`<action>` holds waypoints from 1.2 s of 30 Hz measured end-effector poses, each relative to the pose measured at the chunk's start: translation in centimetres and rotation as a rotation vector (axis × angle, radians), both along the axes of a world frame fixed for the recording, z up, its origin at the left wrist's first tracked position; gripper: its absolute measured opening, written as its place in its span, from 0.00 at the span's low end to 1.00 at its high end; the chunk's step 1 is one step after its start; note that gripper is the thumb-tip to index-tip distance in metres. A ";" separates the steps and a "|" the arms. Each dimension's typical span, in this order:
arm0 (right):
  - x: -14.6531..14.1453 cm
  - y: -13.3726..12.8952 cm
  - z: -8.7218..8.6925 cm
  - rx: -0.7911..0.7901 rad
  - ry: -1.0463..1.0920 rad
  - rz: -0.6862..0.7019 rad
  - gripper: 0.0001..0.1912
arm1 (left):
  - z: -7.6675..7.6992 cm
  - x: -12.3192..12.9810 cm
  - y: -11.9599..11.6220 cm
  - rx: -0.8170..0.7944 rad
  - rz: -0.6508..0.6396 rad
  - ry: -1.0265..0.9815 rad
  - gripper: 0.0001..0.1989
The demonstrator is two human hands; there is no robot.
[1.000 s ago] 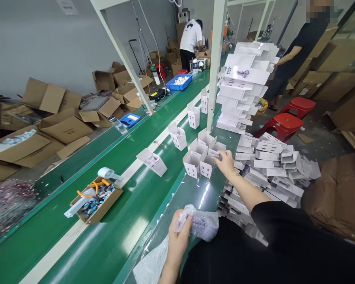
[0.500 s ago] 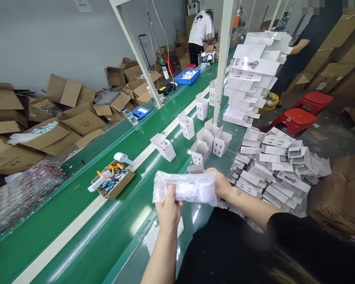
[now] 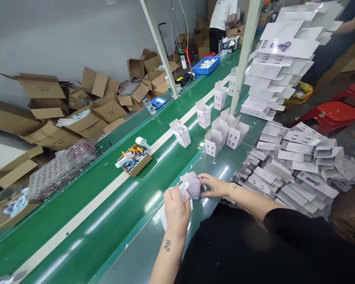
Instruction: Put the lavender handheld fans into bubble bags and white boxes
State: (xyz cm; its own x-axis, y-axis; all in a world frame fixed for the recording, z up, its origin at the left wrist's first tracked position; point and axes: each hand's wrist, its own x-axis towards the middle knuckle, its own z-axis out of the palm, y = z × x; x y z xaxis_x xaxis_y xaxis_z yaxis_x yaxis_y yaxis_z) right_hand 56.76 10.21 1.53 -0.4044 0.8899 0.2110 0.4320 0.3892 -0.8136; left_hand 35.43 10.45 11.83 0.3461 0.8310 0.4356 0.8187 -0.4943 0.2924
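Note:
My left hand (image 3: 177, 205) is closed around the near end of a bubble-wrapped package (image 3: 194, 188). The package is tilted, its far end at an open white carton (image 3: 188, 176) whose flap stands up behind it. How far the package sits inside the carton is hidden by my hands. My right hand (image 3: 212, 185) curls its fingers and thumb round the right side of the carton. A flat white sheet (image 3: 162, 217) lies under my left hand on the green bench.
Several open white cartons (image 3: 213, 142) stand ahead on the bench and conveyor (image 3: 106, 213). A brown box of small parts (image 3: 139, 162) sits on the conveyor. Folded cartons (image 3: 286, 173) are piled at right, by a tall stack (image 3: 278, 71) and a post (image 3: 245, 55). Co-workers are beyond.
The bubble-wrapped package has come down from in front of me to the carton on the bench. My right hand has let go of its end and now grips the carton. The view has shifted.

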 end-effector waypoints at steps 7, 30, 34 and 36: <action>-1.0 1.5 -1.6 0.052 0.039 0.068 0.38 | 0.0 0.3 0.0 -0.205 0.242 0.254 0.03; -1.9 17.3 4.4 -0.083 -0.074 0.210 0.27 | -5.1 -1.5 0.1 -0.335 0.383 -0.394 0.14; -4.9 25.1 2.8 -0.019 -0.079 0.095 0.30 | -9.4 -4.9 -3.7 -0.598 0.757 -0.698 0.16; -6.2 28.3 1.1 -0.016 -0.077 0.070 0.33 | -12.1 -6.3 -5.3 -0.671 0.882 -0.715 0.16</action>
